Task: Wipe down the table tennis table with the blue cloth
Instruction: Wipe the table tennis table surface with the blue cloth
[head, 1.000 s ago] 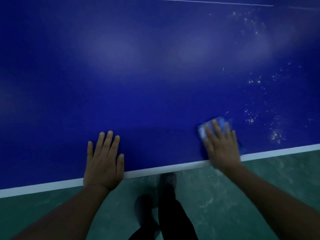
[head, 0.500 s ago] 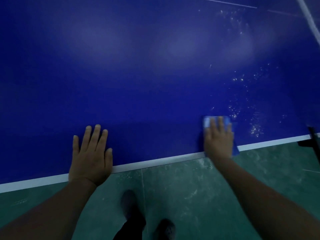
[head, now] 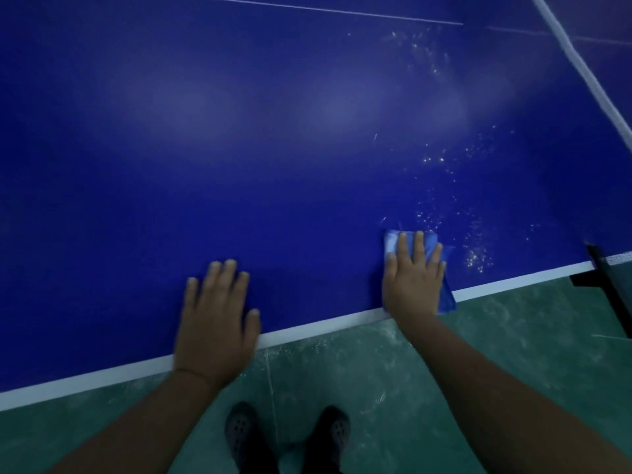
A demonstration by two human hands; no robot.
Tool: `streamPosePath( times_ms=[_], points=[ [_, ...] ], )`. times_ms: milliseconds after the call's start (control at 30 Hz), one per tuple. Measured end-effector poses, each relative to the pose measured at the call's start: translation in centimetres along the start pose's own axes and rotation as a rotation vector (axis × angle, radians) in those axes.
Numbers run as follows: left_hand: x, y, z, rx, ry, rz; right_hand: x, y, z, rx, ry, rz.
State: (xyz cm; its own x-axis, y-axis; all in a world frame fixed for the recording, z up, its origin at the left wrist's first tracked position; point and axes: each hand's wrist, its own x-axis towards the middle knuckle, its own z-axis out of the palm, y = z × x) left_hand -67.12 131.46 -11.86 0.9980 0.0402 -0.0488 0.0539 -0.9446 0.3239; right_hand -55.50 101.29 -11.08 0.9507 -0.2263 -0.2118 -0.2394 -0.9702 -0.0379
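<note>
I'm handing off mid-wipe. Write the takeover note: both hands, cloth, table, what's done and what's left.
Left hand: flat, fingers straight, braced on the dark blue table tennis table by its white near edge, holding nothing.
Right hand: straight fingers pressing the folded blue cloth onto the tabletop at the near edge.
Done: the surface left of the cloth looks free of specks.
Left: the white specks right of and beyond the cloth, toward the black net post.

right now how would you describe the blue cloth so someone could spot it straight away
Start at the table tennis table and follow its white near edge toward the net post. The blue cloth lies there flat under the right hand, one corner overhanging the edge. It is paler than the tabletop.
</note>
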Motion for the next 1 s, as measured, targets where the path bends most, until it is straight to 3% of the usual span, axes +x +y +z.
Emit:
streamPosePath(
  times_ms=[133, 267, 333, 433, 533, 600, 667, 767, 833, 900, 1000],
  points=[
    [2.6, 6.6, 2.9, 0.018, -0.050, 0.026, -0.6, -5.3, 0.3, 0.006, 0.057, -0.224],
    [2.9, 7.0, 3.8, 0.104, -0.045, 0.030, 3.3, -12.1, 0.2, 0.066, -0.005, -0.505],
    [3.0, 7.0, 3.9, 0.125, -0.040, 0.035, 6.8, -11.8, 0.1, 0.032, 0.015, -0.533],
    [3.0, 7.2, 4.1, 0.151, -0.052, 0.048, 12.0, -5.3, -0.9, -0.008, 0.107, -0.221],
    [3.1, 7.1, 4.0, 0.163, -0.079, 0.046, 13.5, 2.1, -2.6, 0.141, 0.090, 0.139],
    [3.1, 7.1, 4.0, 0.160, -0.093, 0.043, 12.6, 2.2, -2.5, 0.155, 0.104, 0.246],
    [3.2, 7.1, 4.0, 0.160, -0.096, 0.037, 10.3, -1.7, -1.8, 0.111, 0.134, 0.162],
    [3.3, 6.9, 4.0, 0.175, -0.089, 0.027, 5.2, -7.3, -0.4, 0.102, 0.061, -0.328],
    [3.1, 7.0, 4.0, 0.185, -0.084, 0.022, 4.5, -5.4, -0.2, 0.092, -0.005, -0.468],
    [3.0, 7.2, 4.1, 0.167, -0.075, 0.022, 6.0, 1.1, -0.2, 0.032, 0.072, -0.309],
    [3.1, 7.3, 4.1, 0.152, -0.074, 0.016, 8.6, 12.2, -1.8, 0.019, 0.090, 0.115]
  ],
)
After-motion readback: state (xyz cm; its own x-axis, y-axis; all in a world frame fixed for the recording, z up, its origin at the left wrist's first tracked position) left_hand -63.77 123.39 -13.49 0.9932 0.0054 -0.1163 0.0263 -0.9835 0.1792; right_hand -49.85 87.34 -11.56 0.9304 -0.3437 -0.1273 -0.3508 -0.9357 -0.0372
